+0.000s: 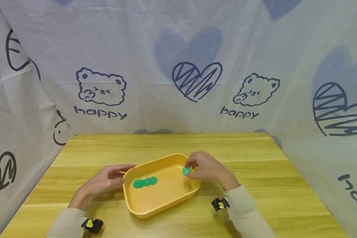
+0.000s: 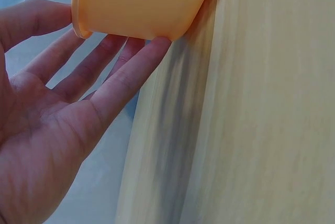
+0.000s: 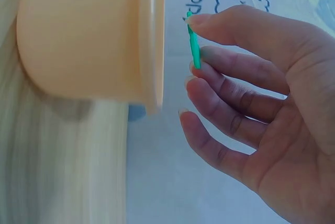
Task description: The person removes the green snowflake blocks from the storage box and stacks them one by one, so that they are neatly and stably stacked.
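Note:
In my right hand [image 1: 209, 167], thumb and fingers pinch a green snowflake building disc [image 1: 186, 171] above the right end of a yellow plastic tray [image 1: 159, 208]. The right wrist view shows this disc [image 3: 193, 43] edge-on, with the other fingers loosely bent below it. A short row of green discs [image 1: 144, 182] lies on the tray's floor towards the left; how they are joined is too small to tell. With fairly straight fingers, my left hand [image 1: 102, 180] touches the outside of the tray's left end. The left wrist view has those fingertips against the tray wall [image 2: 136, 4].
The tray stands on a wooden table [image 1: 244, 148] with light grain. A pale curtain [image 1: 154, 109] printed with hearts and bears hangs behind the table and along both sides. Each wrist carries a small black camera mount, such as the left one [image 1: 96, 226].

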`<state>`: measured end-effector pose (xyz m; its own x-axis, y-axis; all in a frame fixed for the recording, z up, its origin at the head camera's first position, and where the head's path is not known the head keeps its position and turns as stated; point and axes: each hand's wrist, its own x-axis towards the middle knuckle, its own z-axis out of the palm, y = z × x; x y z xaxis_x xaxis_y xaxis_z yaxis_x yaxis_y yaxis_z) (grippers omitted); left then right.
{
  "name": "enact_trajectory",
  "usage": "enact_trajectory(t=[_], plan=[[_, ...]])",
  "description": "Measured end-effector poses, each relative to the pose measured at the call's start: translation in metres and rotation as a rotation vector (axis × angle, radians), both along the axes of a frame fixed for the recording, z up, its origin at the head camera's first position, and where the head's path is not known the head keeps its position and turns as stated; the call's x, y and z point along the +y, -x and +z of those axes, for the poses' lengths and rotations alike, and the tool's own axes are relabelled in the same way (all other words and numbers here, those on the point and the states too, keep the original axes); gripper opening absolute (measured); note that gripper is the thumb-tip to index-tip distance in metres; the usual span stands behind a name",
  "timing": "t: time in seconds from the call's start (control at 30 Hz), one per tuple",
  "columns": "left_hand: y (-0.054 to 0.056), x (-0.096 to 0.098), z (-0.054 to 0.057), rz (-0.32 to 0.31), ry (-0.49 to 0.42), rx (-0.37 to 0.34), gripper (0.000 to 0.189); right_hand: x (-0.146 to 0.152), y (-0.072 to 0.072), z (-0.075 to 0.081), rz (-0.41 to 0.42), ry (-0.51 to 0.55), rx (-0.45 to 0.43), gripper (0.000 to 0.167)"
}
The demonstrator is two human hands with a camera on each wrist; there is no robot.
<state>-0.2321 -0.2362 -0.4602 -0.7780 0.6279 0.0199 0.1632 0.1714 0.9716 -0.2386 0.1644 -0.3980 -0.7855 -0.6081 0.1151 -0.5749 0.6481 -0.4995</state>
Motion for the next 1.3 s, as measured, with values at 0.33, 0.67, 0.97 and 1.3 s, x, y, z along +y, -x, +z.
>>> enact_trajectory(t=[0.33,0.67,0.97,1.3], plan=[[-0.001,0.000,0.000,0.006,0.007,0.003,0.056,0.030,0.004,-0.005,-0.085,0.031,0.004,0.015],[-0.001,0.000,0.000,0.003,0.005,0.011,0.056,0.053,0.006,-0.008,-0.142,0.039,0.004,0.014],[-0.001,0.000,0.000,0.007,0.002,0.007,0.056,0.073,0.011,-0.013,-0.186,0.052,-0.003,0.015],[0.000,0.000,-0.001,0.005,0.005,0.025,0.054,0.096,0.014,-0.025,-0.228,0.071,-0.003,0.017]])
